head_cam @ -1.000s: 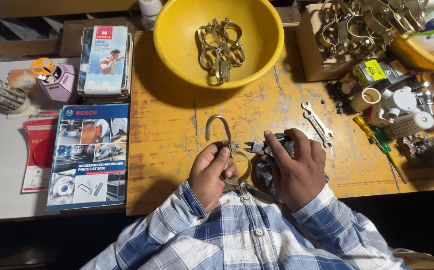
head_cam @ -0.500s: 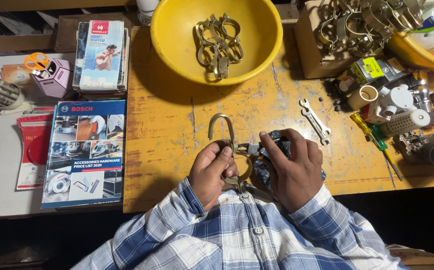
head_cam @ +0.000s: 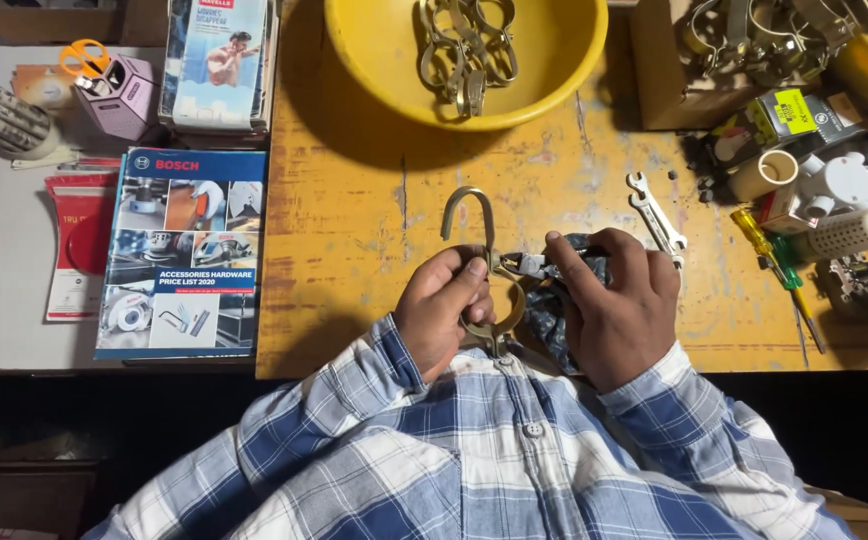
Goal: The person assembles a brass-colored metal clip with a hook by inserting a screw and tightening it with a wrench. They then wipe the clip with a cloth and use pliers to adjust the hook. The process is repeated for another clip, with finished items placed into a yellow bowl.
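Note:
My left hand (head_cam: 444, 310) grips a brass-coloured metal pipe clamp (head_cam: 474, 250) whose curved hook rises over the yellow wooden table (head_cam: 354, 250). My right hand (head_cam: 609, 300) holds dark-handled pliers (head_cam: 544, 268), their jaws meeting the clamp at its middle joint. Both hands are close together near the table's front edge, just above my blue-and-white checked shirt. A yellow bowl (head_cam: 374, 60) at the far middle holds several similar clamps (head_cam: 464, 50).
A spanner (head_cam: 654, 210) lies right of my hands, and a yellow-handled screwdriver (head_cam: 774, 265) beyond it. A box of clamps (head_cam: 744, 40) and cluttered small parts fill the right. Catalogues (head_cam: 184, 250), a pink holder with scissors (head_cam: 109, 85) sit on the left.
The hands and clamp keep almost the same hold; the view has shifted slightly, with the clamp's hook now a little more central.

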